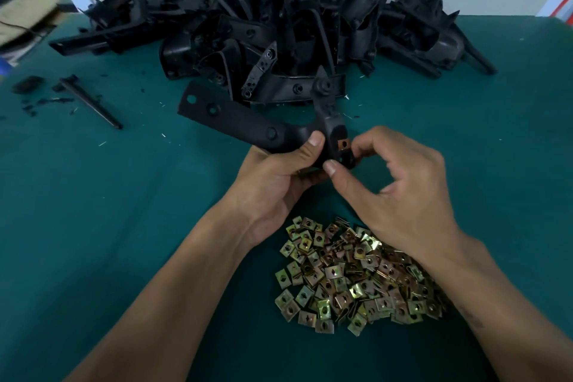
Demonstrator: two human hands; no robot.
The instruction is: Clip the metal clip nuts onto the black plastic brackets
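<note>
Nearest, a heap of brass-coloured square metal clip nuts (350, 276) lies on the green desk (93, 226), below both grips. The left hand (279, 170) clasps the long black plastic bracket (235, 121), its long axis running up-left. The right hand (393, 183) pinches one copper-toned clip nut (343, 144) at the bracket's near tab; skewed, it could jam or spring off.

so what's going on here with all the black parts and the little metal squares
A person is fitting clip nuts onto plastic brackets. The left hand holds one black bracket above the green table, while the right hand pinches a clip nut at the bracket's near end. A heap of loose clip nuts lies below the hands, and a pile of brackets waits behind.
</note>
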